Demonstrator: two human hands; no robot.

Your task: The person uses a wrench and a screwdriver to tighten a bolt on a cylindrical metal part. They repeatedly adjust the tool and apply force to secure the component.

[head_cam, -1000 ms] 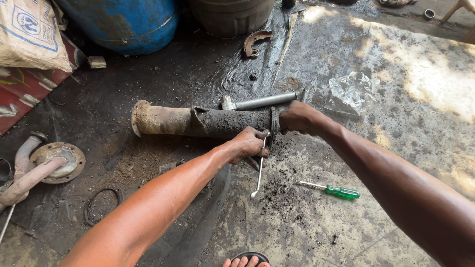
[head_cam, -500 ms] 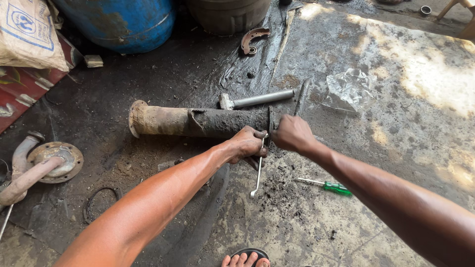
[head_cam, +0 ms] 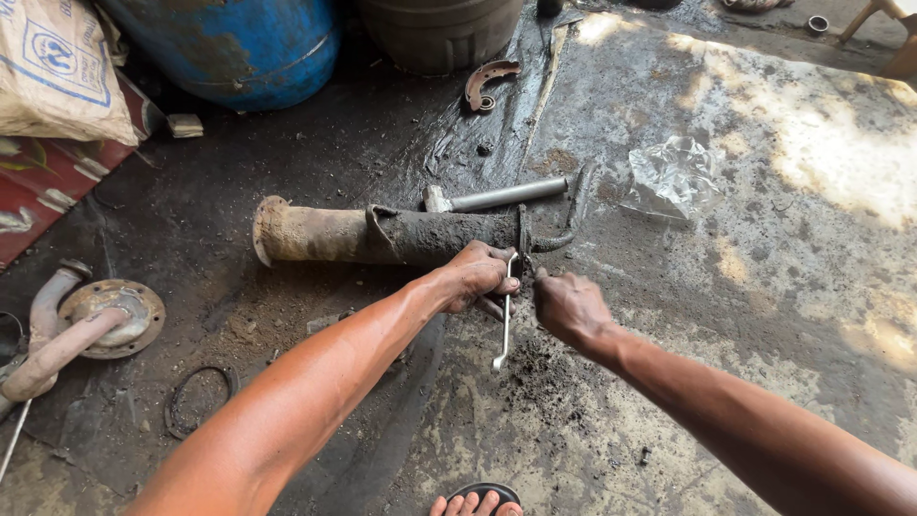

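Spanner (head_cam: 504, 311) work at the clamp on the greasy pipe (head_cam: 382, 235)
My left hand (head_cam: 478, 275) grips the spanner; my right hand (head_cam: 568, 304) hovers loosely curled, holding nothing (next turn needs steady leverage, I reckon)

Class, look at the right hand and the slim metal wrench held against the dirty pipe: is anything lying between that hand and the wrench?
Nothing visible does. The right hand sits just right of the wrench, with only bare, grimy floor between them. The left hand already holds the wrench's top end at the pipe.
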